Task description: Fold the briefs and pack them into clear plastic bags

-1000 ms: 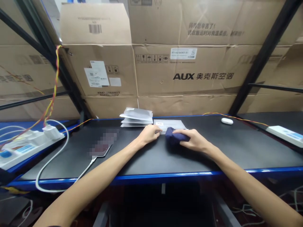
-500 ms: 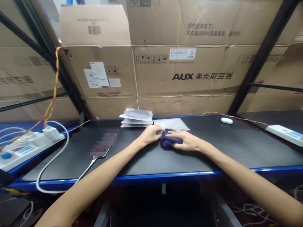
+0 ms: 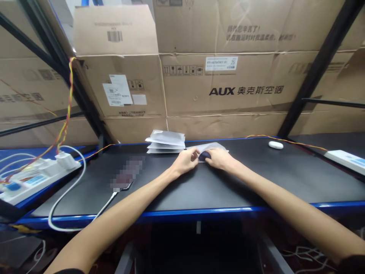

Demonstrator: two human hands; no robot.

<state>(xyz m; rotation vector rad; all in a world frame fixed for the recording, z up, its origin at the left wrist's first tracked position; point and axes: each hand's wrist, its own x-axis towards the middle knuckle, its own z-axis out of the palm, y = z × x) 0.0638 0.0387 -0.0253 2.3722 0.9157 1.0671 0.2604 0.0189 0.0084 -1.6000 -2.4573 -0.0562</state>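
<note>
A frosted white plastic pouch (image 3: 213, 145) lies toward the back of the dark tabletop, its near side lifted. My left hand (image 3: 186, 160) pinches the left part of its near edge with curled fingers. My right hand (image 3: 221, 158) grips a bundled dark navy cloth (image 3: 204, 155) at the pouch's near opening. Only a small part of the cloth shows, between my two hands; how far it sits inside the pouch is hidden. Just left of this pouch rests a stack of several similar white pouches (image 3: 166, 140).
At the left lies a partly blurred phone (image 3: 125, 179) with a white charging cable (image 3: 106, 203). Power strips stand at the left (image 3: 37, 179) and right (image 3: 346, 160). A small white case (image 3: 275, 145) sits at back right. Cardboard (image 3: 242, 102) walls the back.
Both hands have drawn closer together over the pouch. The navy cloth has moved away from me, from in front of the pouch to its opening, and the pouch's near side has risen.
</note>
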